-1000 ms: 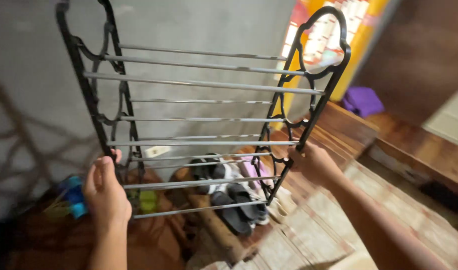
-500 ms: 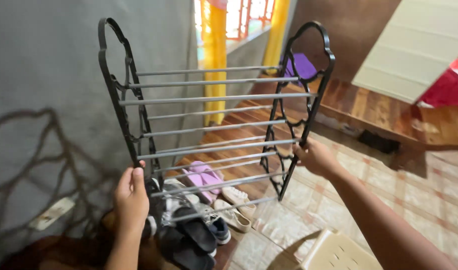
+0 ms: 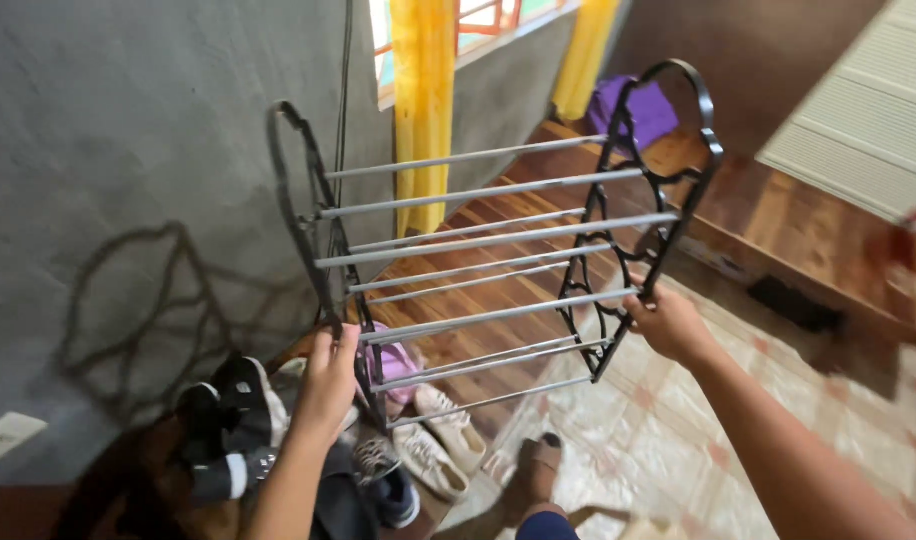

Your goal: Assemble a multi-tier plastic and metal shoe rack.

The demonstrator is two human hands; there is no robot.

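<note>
I hold a shoe rack [image 3: 488,240] off the floor: two black ornate side frames joined by several grey metal rods. My left hand [image 3: 328,375] grips the lower part of the left side frame. My right hand [image 3: 668,322] grips the lower part of the right side frame. The rack is tilted, its top leaning away from me. Below it lies a heap of shoes [image 3: 428,450], among them white sneakers, a purple pair and dark sandals.
A grey wall [image 3: 128,150] stands at left, with the rack's shadow on it. Yellow curtains [image 3: 423,90] hang by a window. A raised wooden floor [image 3: 778,230] runs behind; tiled floor [image 3: 698,450] lies at right. My foot [image 3: 538,470] shows at the bottom.
The rack has swung to the right and away from the wall, both hands still gripping its side frames. The view has turned, showing more wall, curtains and shoes.
</note>
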